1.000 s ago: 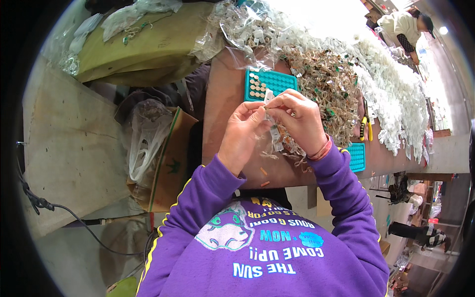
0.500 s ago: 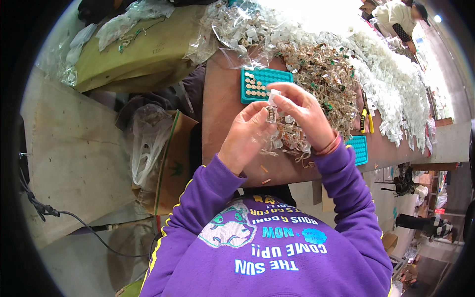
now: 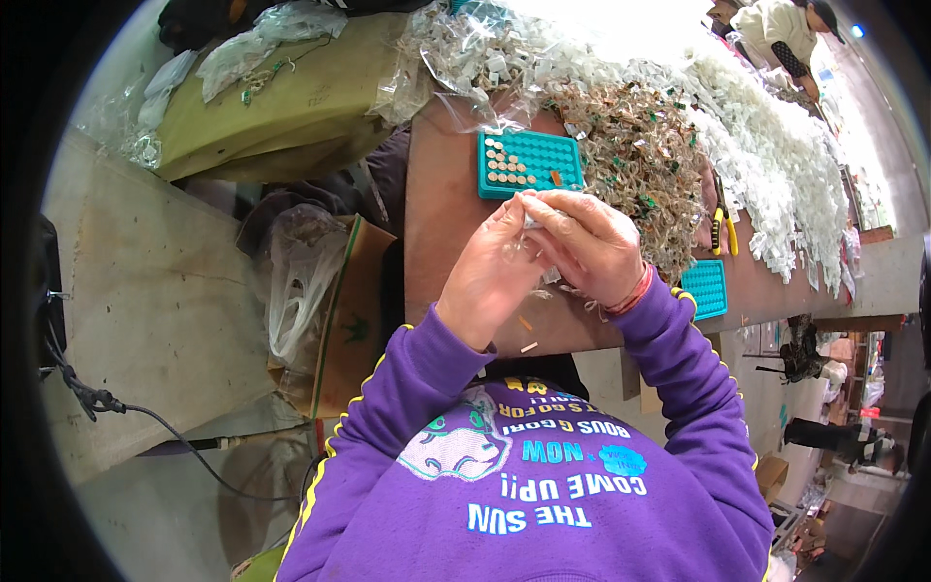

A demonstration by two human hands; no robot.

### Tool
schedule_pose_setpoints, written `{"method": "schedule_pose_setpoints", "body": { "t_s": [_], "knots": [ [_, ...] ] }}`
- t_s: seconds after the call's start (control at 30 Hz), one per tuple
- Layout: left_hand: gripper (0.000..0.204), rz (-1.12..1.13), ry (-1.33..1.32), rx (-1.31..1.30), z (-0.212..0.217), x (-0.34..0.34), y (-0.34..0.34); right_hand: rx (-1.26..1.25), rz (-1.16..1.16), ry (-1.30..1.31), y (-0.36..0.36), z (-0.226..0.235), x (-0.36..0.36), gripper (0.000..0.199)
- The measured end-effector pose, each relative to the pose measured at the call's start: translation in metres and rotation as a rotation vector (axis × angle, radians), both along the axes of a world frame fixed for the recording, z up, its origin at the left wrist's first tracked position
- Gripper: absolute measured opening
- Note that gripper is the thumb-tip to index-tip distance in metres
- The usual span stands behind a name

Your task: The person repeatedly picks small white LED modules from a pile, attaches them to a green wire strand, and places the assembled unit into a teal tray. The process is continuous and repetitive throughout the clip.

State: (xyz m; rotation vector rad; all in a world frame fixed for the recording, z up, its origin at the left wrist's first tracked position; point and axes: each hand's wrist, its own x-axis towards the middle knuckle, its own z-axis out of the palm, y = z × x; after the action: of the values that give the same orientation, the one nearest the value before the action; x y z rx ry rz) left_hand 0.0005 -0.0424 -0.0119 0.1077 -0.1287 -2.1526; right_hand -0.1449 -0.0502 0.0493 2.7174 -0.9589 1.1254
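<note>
My left hand [image 3: 488, 270] and my right hand [image 3: 593, 244] meet just in front of a teal tray [image 3: 482, 184]. Their fingertips are pinched together around a small clear plastic piece [image 3: 531, 222], mostly covered by the fingers. Round pale discs [image 3: 499, 165] fill some of the tray's hollows on its left and near side. A small brown piece [image 3: 556, 178] lies at the tray's near right. Just beyond my right hand spreads a heap of small clear plastic parts with wires and green bits [image 3: 645, 145].
Yellow-and-black pliers [image 3: 723, 223] lie right of the heap, above a second teal tray [image 3: 705, 289]. White plastic pieces [image 3: 756, 155] form a large mound behind. A cardboard box [image 3: 354, 310] with a clear bag [image 3: 296, 291] stands left. Another person [image 3: 776, 39] works at the far right.
My hands have drawn closer together, and the right fingers have come down over the clear piece, hiding most of it. The brown piece on the tray is now visible.
</note>
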Motion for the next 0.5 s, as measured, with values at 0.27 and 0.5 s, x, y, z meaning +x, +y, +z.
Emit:
{"method": "schedule_pose_setpoints", "body": {
  "t_s": [0.27, 0.5],
  "knots": [
    [0.027, -0.103, -0.036, 0.071, 0.009, 0.0, 0.015, -0.009, -0.031, 0.098, 0.006, 0.004, -0.017, 0.025],
    [0.028, 0.052, -0.457, -0.208, 0.015, 0.004, 0.022, 0.283, -0.038, 0.008, 0.017, 0.009, -0.021, 0.021]
  ]
}}
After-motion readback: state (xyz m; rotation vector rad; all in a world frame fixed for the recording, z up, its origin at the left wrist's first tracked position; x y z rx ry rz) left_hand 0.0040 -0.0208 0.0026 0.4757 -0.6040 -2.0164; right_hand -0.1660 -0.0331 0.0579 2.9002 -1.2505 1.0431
